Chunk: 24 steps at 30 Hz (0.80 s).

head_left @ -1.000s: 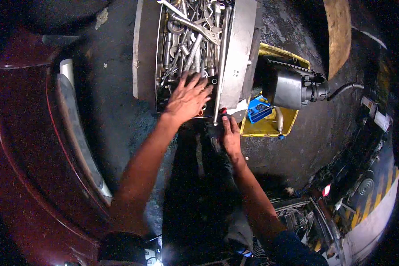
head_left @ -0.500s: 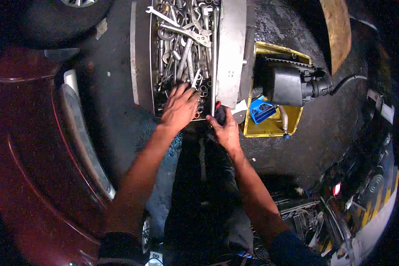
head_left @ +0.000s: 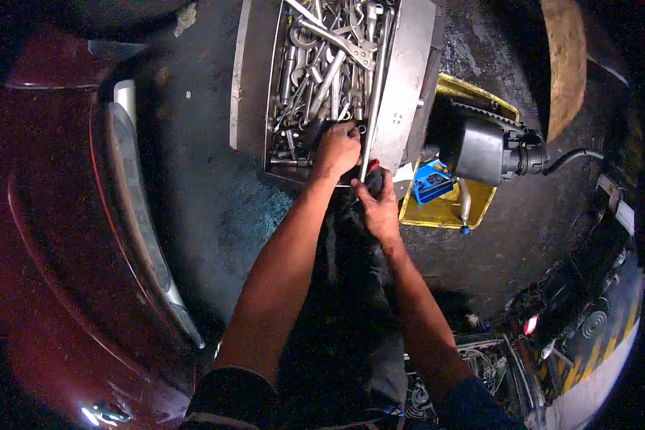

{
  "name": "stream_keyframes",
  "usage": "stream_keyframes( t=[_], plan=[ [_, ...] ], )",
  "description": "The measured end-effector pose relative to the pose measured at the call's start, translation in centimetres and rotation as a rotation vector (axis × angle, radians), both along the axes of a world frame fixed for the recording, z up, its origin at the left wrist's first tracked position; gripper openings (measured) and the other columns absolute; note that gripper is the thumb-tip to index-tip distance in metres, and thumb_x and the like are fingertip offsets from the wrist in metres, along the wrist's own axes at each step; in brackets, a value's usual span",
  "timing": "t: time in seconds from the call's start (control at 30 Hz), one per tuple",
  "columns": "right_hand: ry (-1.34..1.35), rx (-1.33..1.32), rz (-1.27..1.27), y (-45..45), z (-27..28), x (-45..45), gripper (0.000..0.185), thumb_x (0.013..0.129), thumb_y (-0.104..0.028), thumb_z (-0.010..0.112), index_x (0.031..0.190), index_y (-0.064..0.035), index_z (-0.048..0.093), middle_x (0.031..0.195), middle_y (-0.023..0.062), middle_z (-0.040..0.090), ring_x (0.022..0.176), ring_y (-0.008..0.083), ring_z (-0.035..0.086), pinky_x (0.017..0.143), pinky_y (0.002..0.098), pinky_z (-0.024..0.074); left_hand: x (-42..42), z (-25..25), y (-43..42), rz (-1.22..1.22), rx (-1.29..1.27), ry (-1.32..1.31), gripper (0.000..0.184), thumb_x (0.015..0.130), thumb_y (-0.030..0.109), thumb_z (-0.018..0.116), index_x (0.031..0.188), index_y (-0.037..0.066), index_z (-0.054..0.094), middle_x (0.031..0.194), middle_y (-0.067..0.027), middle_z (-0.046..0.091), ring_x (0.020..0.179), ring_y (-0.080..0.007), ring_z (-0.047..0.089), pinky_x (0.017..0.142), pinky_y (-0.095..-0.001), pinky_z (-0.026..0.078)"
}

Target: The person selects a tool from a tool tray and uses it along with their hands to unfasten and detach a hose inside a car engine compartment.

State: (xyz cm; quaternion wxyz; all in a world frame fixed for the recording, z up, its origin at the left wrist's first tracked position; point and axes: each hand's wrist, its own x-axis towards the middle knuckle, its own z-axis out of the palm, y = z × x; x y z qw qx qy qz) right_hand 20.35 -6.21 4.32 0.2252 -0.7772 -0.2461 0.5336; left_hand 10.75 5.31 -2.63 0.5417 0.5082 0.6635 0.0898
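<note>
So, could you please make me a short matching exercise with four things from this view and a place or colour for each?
1. Left hand
2. Larger tray
3. Right hand
4. Small tray

A. Blue
B. At the near end of the long metal bar
C. Reaching in over the metal box of tools
D. Yellow

Right pairs: 1-C, 2-D, 3-B, 4-A.

Short dark sleeves (head_left: 231, 395), right one bluish; dark trousers (head_left: 347, 301); forearms (head_left: 283, 258) bare; hands (head_left: 337, 152) ungloved
</note>
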Motion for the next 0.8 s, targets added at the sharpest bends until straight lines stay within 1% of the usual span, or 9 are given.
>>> stream_keyframes(
  t=[0.17, 0.23, 0.33, 0.43, 0.53, 0.57, 0.6, 0.7, 0.8],
  plan=[
    [-0.062, 0.204, 0.148, -1.4, -1.6, 0.3, 0.053, 0.088, -0.037, 0.071, 0.126, -0.0121, 0.044, 0.088, 0.0214, 0.068, 0.079, 0.0336, 0.068, 0.071, 0.0459, 0.0532, 0.1, 0.0, 0.1, -0.004, 0.083, -0.005, 0.026, 0.089, 0.022, 0.055, 0.093, 0.001, 0.069, 0.090, -0.0244, 0.068, 0.086, -0.0438, 0.066, 0.077, -0.0494, 0.053],
    [0.036, -0.025, 0.028, -0.3, -0.4, 0.2, 0.057, 0.088, -0.040, 0.070, 0.130, -0.0152, 0.042, 0.096, 0.0248, 0.068, 0.089, 0.0389, 0.069, 0.078, 0.0485, 0.0525, 0.1, 0.6, 0.3, -0.032, 0.146, 0.040, 0.025, 0.088, 0.023, 0.058, 0.095, 0.003, 0.071, 0.091, -0.0242, 0.069, 0.086, -0.0435, 0.067, 0.077, -0.0489, 0.053],
    [0.043, -0.063, -0.020, 0.2, 0.2, 0.4, 0.051, 0.087, -0.030, 0.076, 0.120, -0.0021, 0.050, 0.098, 0.0124, 0.063, 0.087, 0.0200, 0.057, 0.082, 0.0338, 0.0488, 0.7, 1.9, 0.4, -0.022, 0.173, 0.135, 0.026, 0.086, 0.026, 0.062, 0.100, 0.007, 0.074, 0.093, -0.0242, 0.069, 0.087, -0.0431, 0.067, 0.078, -0.0491, 0.054],
    [0.094, -0.071, -0.023, 0.8, 0.9, 0.6, 0.059, 0.085, -0.035, 0.078, 0.125, -0.0029, 0.049, 0.101, 0.0135, 0.065, 0.091, 0.0208, 0.060, 0.084, 0.0341, 0.0492, 1.0, 3.1, -0.1, -0.031, 0.204, 0.197, 0.026, 0.088, 0.028, 0.064, 0.100, 0.006, 0.073, 0.089, -0.0230, 0.069, 0.081, -0.0415, 0.068, 0.073, -0.0461, 0.054],
    [0.128, -0.072, -0.036, 1.1, 1.8, 0.8, 0.062, 0.084, -0.037, 0.079, 0.127, -0.0033, 0.049, 0.103, 0.0132, 0.066, 0.091, 0.0198, 0.060, 0.085, 0.0332, 0.0492, 0.3, 5.2, -0.7, 0.296, 0.139, 0.017, 0.025, 0.089, 0.027, 0.068, 0.097, 0.004, 0.073, 0.078, -0.0153, 0.071, 0.066, -0.0310, 0.068, 0.061, -0.0397, 0.051],
    [0.123, -0.074, -0.040, 1.2, 2.0, 0.9, 0.063, 0.084, -0.037, 0.079, 0.128, -0.0034, 0.049, 0.103, 0.0130, 0.067, 0.091, 0.0192, 0.060, 0.085, 0.0327, 0.0492, -0.4, 6.4, -0.8, 0.440, 0.243, -0.143, 0.023, 0.090, 0.025, 0.071, 0.095, 0.003, 0.073, 0.069, -0.0032, 0.067, 0.055, -0.0169, 0.060, 0.053, -0.0333, 0.045],
    [0.105, -0.035, 0.011, 0.7, 1.3, 1.0, 0.063, 0.084, -0.038, 0.079, 0.128, -0.0035, 0.049, 0.103, 0.0127, 0.067, 0.090, 0.0189, 0.060, 0.084, 0.0325, 0.0492, -1.3, 8.4, -0.5, 0.573, 0.095, -0.209, 0.020, 0.089, 0.023, 0.073, 0.097, 0.004, 0.073, 0.072, 0.0030, 0.065, 0.059, -0.0104, 0.057, 0.052, -0.0295, 0.043],
    [0.165, -0.078, -0.047, 0.9, 1.4, 0.7, 0.065, 0.084, -0.039, 0.079, 0.129, -0.0034, 0.049, 0.103, 0.0124, 0.067, 0.087, 0.0184, 0.059, 0.082, 0.0319, 0.0492, -4.9, 8.0, -1.9, 1.049, -0.277, -0.600, 0.026, 0.087, 0.022, 0.076, 0.110, 0.011, 0.069, 0.102, -0.0008, 0.071, 0.085, -0.0113, 0.062, 0.071, -0.0273, 0.046],
    [0.232, -0.132, -0.104, 2.0, 3.3, 0.8, 0.073, 0.083, -0.041, 0.079, 0.134, -0.0001, 0.045, 0.105, 0.0136, 0.065, 0.089, 0.0192, 0.059, 0.082, 0.0323, 0.0498, -7.3, 8.1, -2.4, 1.070, -0.398, -0.731, 0.027, 0.088, 0.022, 0.076, 0.111, 0.010, 0.068, 0.109, -0.0016, 0.070, 0.090, -0.0112, 0.062, 0.076, -0.0280, 0.046]
  ],
)
